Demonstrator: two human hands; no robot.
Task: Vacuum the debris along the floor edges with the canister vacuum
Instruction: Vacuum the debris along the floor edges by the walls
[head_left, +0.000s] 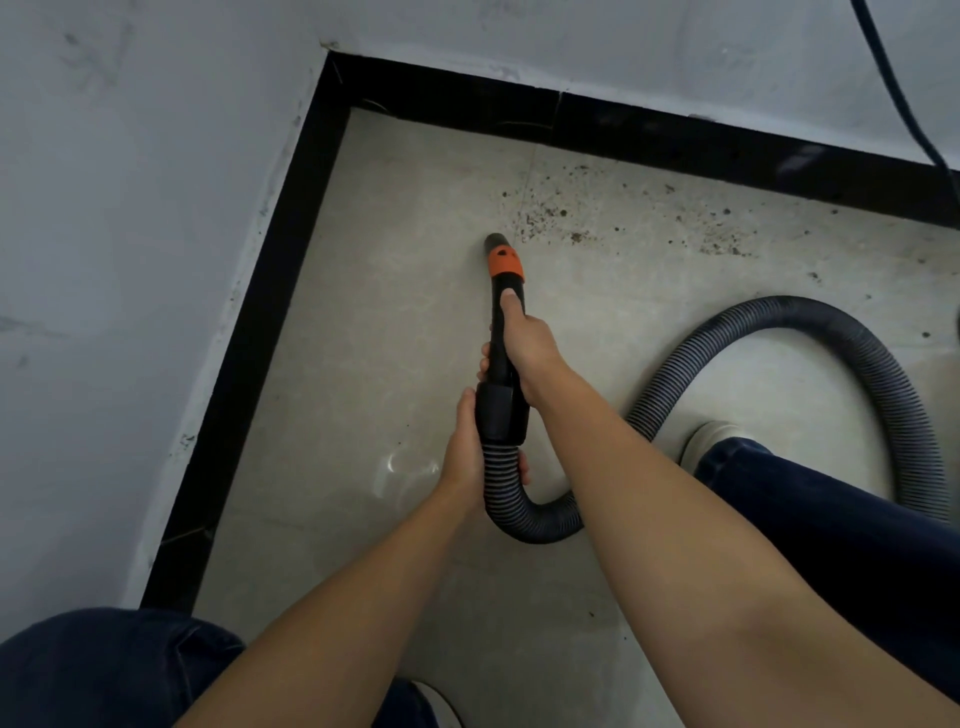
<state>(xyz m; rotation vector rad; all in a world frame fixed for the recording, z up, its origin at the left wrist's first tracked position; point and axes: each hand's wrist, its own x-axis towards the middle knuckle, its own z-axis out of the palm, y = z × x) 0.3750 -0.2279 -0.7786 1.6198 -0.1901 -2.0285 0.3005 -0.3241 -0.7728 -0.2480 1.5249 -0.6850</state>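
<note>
The right hand (524, 343) grips the black handle tube (500, 332) of the vacuum near the middle of the frame, fingers wrapped round it and the thumb laid straight along its top toward the orange collar (506, 266). Just below it, the left hand (467, 457) holds the ribbed hose (857, 353) where it joins the black cuff (501, 415), fingers curled under the hose and the thumb resting up the cuff's left side.

Beyond the collar, the dark nozzle tip (493, 241) points toward the upper middle of the frame, at or just above the grey floor (395, 291); whether it touches cannot be told. Dark debris (566, 213) lies scattered just to the right of the tip and on toward the right edge, near the black skirting (649, 130) that runs along the foot of the white wall (156, 156).

From the left hand the hose bends down, passes under the right forearm and loops wide through the right of the frame. A pale shoe (711, 441) and a dark-blue trouser leg (831, 519) lie inside that loop, and a dark cable (893, 78) hangs at the upper right.
</note>
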